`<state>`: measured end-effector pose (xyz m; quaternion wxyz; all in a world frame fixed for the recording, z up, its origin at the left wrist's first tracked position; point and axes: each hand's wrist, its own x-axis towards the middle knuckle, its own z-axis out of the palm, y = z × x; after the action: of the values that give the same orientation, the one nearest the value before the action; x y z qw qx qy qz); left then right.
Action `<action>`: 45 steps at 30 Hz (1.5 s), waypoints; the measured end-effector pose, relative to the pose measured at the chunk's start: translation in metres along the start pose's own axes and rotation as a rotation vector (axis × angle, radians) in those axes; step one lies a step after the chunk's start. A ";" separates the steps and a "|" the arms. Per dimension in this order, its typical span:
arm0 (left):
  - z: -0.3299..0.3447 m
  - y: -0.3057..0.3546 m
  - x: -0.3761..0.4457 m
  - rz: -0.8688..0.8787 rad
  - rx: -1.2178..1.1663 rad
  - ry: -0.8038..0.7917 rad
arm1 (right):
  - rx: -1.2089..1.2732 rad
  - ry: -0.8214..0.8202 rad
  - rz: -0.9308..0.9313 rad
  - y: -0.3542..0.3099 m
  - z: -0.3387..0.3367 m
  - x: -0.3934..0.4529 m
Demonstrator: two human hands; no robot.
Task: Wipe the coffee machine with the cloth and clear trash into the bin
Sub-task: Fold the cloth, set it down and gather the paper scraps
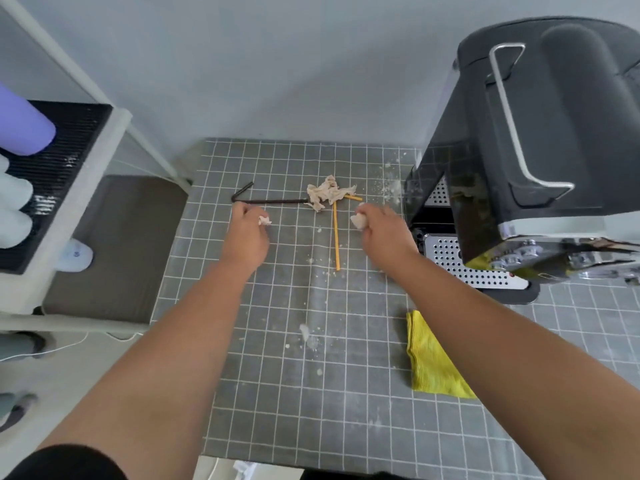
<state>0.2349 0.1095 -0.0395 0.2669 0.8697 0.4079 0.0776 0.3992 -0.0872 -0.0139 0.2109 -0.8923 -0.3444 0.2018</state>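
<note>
- Far to my left, a white shelf unit [65,202] stands beside the table, with a black ribbed mat [52,174] on top and a purple bottle [20,123] lying over it.
- On the grey grid tablecloth [277,393], my left hand [246,233] is curled shut around a small scrap of tissue [265,221] that peeks out by the thumb.
- Just beyond that hand lies a dark bent straw [270,201], its far end tucked under a crumpled brown tissue [327,192].
- Two yellow straws [335,237] lie beside the tissue, one running toward me between my hands.
- Pale crumbs [306,332] are scattered over the cloth.
- My right hand [382,235] is closed on a white wad of paper [358,221], just beside the coffee machine.
- Under my right forearm the yellow cloth [433,362] lies flat on the table, untouched, near the machine's base.
- At the right, the dark coffee machine [540,143] stands with its perforated drip tray [460,261] facing my hand.
</note>
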 end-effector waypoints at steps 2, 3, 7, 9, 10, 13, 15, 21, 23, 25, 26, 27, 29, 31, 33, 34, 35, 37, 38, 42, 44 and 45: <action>-0.006 0.007 0.008 -0.037 -0.058 0.008 | 0.082 0.054 0.018 -0.013 0.000 0.018; -0.008 0.009 0.013 -0.047 -0.078 0.008 | 0.097 0.064 0.026 -0.020 0.001 0.026; -0.015 0.016 0.027 -0.051 -0.021 -0.029 | 0.126 0.032 0.009 -0.040 0.003 0.051; -0.016 0.018 0.032 -0.057 0.062 -0.038 | 0.116 -0.031 -0.032 -0.047 0.006 0.062; -0.015 0.019 0.035 -0.050 0.109 -0.040 | 0.097 -0.068 -0.045 -0.050 0.009 0.067; -0.009 0.014 0.044 -0.011 0.121 -0.014 | -0.115 -0.168 -0.078 -0.055 0.020 0.077; -0.005 0.011 0.047 0.028 0.081 0.008 | -0.239 -0.194 -0.097 -0.055 0.028 0.080; 0.003 -0.005 0.055 0.078 0.303 -0.121 | -0.320 -0.115 -0.137 -0.051 0.037 0.091; 0.002 -0.008 0.053 0.050 0.346 -0.115 | -0.315 -0.093 -0.145 -0.049 0.039 0.093; 0.000 -0.007 0.049 0.011 0.354 -0.076 | -0.276 -0.095 -0.114 -0.047 0.040 0.094; -0.001 -0.006 0.048 -0.003 0.353 -0.058 | -0.240 -0.092 -0.088 -0.047 0.041 0.094; -0.002 -0.005 0.046 -0.010 0.359 -0.044 | -0.196 -0.080 -0.062 -0.047 0.041 0.094; -0.004 -0.003 0.044 0.000 0.399 -0.035 | -0.066 -0.018 -0.015 -0.046 0.038 0.092; -0.005 -0.004 0.042 0.033 0.434 -0.022 | 0.119 0.090 0.008 -0.044 0.033 0.084; -0.005 -0.002 0.040 0.041 0.410 0.001 | 0.315 0.189 0.021 -0.044 0.028 0.068; -0.005 0.001 0.038 0.035 0.379 0.012 | 0.392 0.225 0.037 -0.042 0.026 0.061; -0.005 0.006 0.036 0.025 0.339 0.016 | 0.455 0.252 0.062 -0.040 0.024 0.053; -0.003 0.019 0.030 0.044 0.248 0.006 | 0.533 0.296 0.127 -0.033 0.021 0.042; -0.001 0.027 0.026 0.077 0.211 -0.002 | 0.552 0.311 0.157 -0.030 0.019 0.037; 0.012 0.061 0.010 0.189 0.135 -0.076 | 0.646 0.302 0.234 -0.021 0.004 0.016; 0.021 0.077 0.003 0.199 0.114 -0.125 | 0.626 0.256 0.237 -0.019 -0.002 0.003; 0.025 0.085 0.000 0.199 0.111 -0.143 | 0.604 0.227 0.239 -0.017 -0.005 -0.004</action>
<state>0.3001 0.0549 -0.0160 0.2380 0.9225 0.3033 0.0187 0.3901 -0.0794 -0.0003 0.4775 -0.8403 -0.1366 0.2175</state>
